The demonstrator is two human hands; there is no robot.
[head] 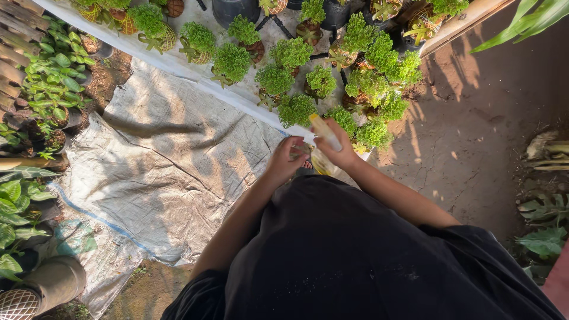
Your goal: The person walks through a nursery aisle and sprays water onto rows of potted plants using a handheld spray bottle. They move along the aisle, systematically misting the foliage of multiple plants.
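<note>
1. The left hand (285, 159) curls shut around something small and hard to make out; the right hand (335, 148) grips a pale yellow tube (325, 133), held over the tarp's edge.
2. Left: leafy plants (50, 77) and a grey tarp (172, 172) on bare ground.
3. Middle: a white shelf (178, 65) carrying small bushy pots (284, 77).
4. Right: sunlit dirt (486, 118).
5. The black clothing (355, 261) hides the ground below the hands.

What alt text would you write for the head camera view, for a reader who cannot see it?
Seen from above, a person in black holds a pale yellow tool in the right hand, with the left hand beside it. Small bushy green potted plants stand ahead, and a grey woven sheet covers the ground.
</note>
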